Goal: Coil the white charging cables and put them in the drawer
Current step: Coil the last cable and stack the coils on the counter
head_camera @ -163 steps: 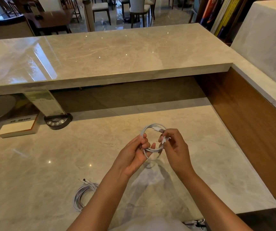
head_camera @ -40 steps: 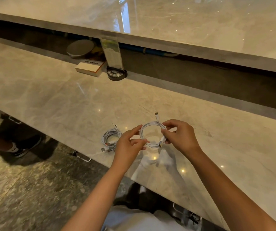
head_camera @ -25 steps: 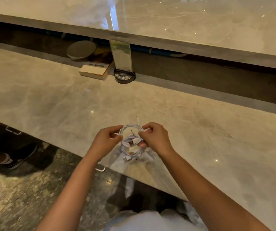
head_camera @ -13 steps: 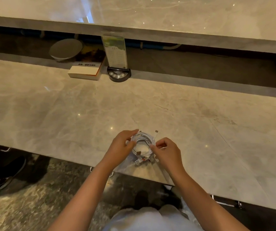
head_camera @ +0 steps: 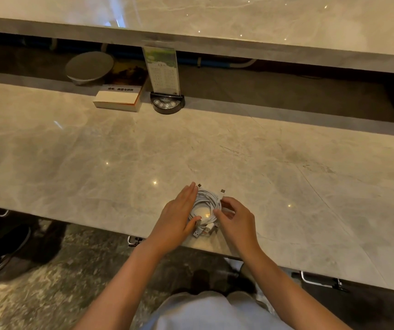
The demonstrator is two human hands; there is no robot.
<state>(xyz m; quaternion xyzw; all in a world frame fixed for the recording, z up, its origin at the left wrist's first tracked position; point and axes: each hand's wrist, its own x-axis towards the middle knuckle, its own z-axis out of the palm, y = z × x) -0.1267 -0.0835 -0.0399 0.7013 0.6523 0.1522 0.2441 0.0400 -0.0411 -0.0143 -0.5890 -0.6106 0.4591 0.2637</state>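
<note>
Now the white charging cables lie flat as a round coil on the marble counter, near its front edge, between the two hands. Two small plugs stick out on the far side, away from the person; the bigger plugs point toward the person, at the near side of the coil. The left hand lies at the left of the coil with straight fingers held together, touching the coil's left side, thumb on its near part. The right hand, at the right, has curled fingers over the coil's right rim; whether they really pinch it, I cannot tell.
</note>
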